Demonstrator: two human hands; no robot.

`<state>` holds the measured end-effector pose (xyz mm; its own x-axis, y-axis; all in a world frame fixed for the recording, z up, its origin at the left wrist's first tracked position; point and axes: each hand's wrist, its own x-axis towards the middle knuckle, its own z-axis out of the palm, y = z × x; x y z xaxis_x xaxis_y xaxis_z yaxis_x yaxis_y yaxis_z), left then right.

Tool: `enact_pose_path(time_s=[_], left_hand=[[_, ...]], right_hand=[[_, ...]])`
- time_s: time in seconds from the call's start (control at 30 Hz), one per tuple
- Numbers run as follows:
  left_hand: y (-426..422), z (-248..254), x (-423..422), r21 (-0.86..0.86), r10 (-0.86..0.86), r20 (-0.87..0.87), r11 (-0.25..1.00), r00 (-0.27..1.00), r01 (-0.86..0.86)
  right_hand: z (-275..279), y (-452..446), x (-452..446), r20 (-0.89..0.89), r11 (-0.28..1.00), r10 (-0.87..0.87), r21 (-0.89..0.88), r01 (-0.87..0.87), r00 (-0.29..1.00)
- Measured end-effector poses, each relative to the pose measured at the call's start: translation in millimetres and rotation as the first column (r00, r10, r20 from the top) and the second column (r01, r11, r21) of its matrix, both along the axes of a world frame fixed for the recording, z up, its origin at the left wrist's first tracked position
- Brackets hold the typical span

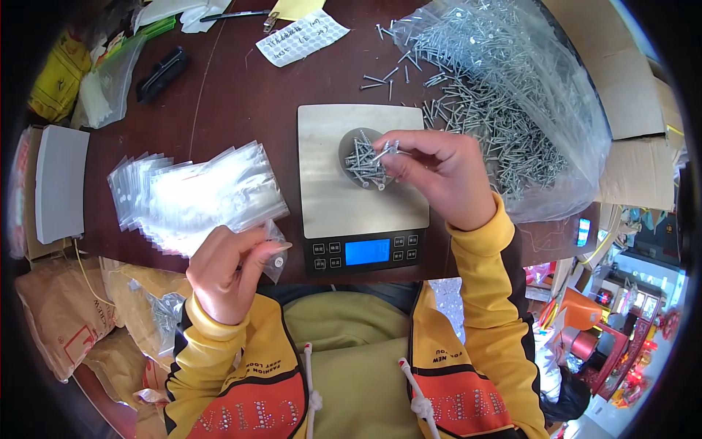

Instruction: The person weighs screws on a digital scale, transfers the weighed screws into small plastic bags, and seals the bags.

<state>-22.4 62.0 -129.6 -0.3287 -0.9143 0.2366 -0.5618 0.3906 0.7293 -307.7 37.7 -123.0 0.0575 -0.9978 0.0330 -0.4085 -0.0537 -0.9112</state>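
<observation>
My right hand [447, 174] is closed in a pinch on a few silver screws [387, 151], just above the right side of a small grey dish [344, 150]. More screws [363, 167] lie in the dish, which sits on the steel plate of a digital scale [325, 201]. The blue display [368, 252] glows, but its digits are too faint to read. Near the table's front edge, my left hand [228, 269] pinches a small clear plastic bag [275, 257] between thumb and fingers. Beside that hand a fanned stack of clear zip bags [212, 192] covers part of the table.
A large clear bag [504, 44] spills a heap of screws [519, 132] at the right, with several loose ones [390, 80] beyond the scale. Farther back are a label sheet [303, 38], a black marker [161, 74] and a pen [235, 14]. A cardboard box [636, 172] borders the right.
</observation>
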Motion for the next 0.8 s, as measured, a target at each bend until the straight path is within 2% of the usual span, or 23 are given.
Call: enact_pose_path(time_s=[0.1, 0.2, 0.33, 0.37, 0.43, 0.53, 0.63, 0.8], left_hand=[[0, 0, -2, -0.008, -0.007, -0.011, 1.000, 1.000, 0.007], [-1, 0, -4, -0.023, -0.021, -0.010, 1.000, 1.000, 0.021], [-1, 2, -3, -0.041, -0.030, 0.009, 0.999, 1.000, 0.030], [-1, 2, -2, -0.037, -0.025, 0.006, 0.999, 1.000, 0.025], [-1, 1, -1, -0.026, -0.016, -0.001, 1.000, 1.000, 0.016], [-2, -1, -4, -0.001, -0.054, -0.015, 0.999, 0.998, 0.054], [-2, -2, -13, -0.022, -0.137, -0.034, 0.990, 0.990, 0.137], [-1, 7, -23, -0.037, -0.197, -0.033, 0.980, 0.980, 0.196]], right_hand=[[3, 1, 2, -0.076, 0.999, 0.041, -0.025, -0.043, 0.996], [1, 3, -1, -0.030, 1.000, 0.020, 0.007, -0.020, 0.999], [3, -1, -30, -0.055, 0.998, -0.057, -0.020, 0.056, 0.997], [-1, -3, -46, -0.197, 0.987, -0.135, -0.118, 0.113, 0.971], [-6, -7, -64, -0.440, 0.929, -0.314, -0.324, 0.177, 0.841], [-4, -5, -60, -0.468, 0.914, -0.266, -0.401, 0.066, 0.843], [-6, -10, -28, -0.442, 0.938, -0.046, -0.328, -0.114, 0.896], [-25, -20, 5, -0.618, 0.905, -0.090, -0.378, -0.195, 0.781]])
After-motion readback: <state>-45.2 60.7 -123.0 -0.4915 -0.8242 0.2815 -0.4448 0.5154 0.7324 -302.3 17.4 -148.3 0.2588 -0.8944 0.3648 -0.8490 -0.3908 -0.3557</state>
